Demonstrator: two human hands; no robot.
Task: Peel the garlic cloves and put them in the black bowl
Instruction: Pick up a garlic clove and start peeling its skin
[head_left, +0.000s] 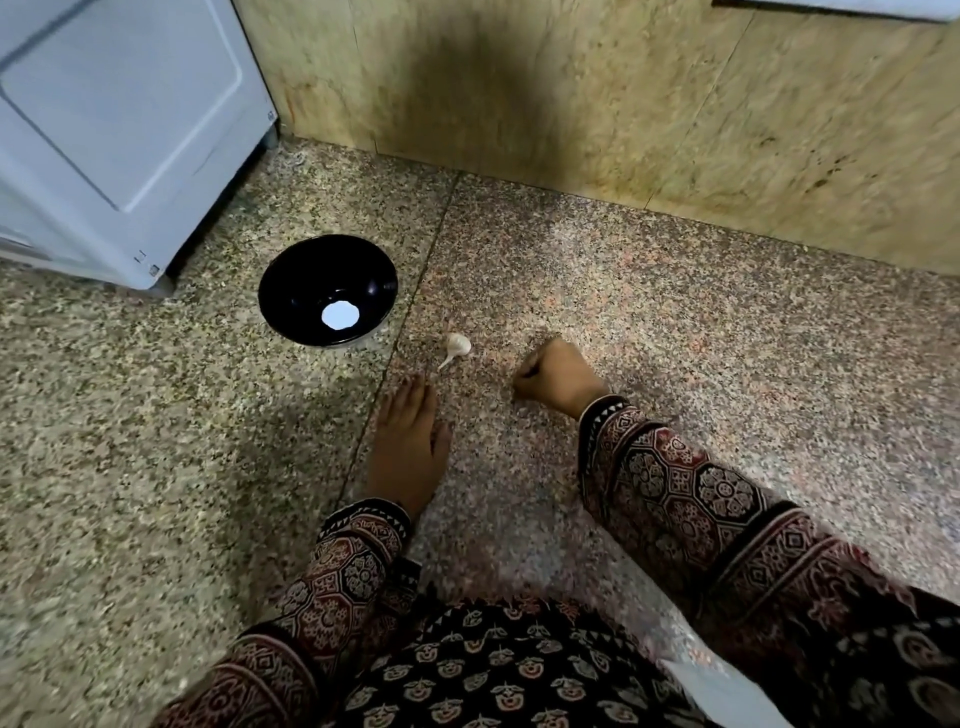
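White garlic (460, 344) is best gripped at the bulb; left hand (408, 447) is laid flat, right hand (558, 376) is fisted, seemingly empty.

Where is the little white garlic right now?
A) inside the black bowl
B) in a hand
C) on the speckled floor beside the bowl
C: the small white garlic bulb lies on the speckled stone floor beside the round black bowl, untouched by the left hand or the right hand.
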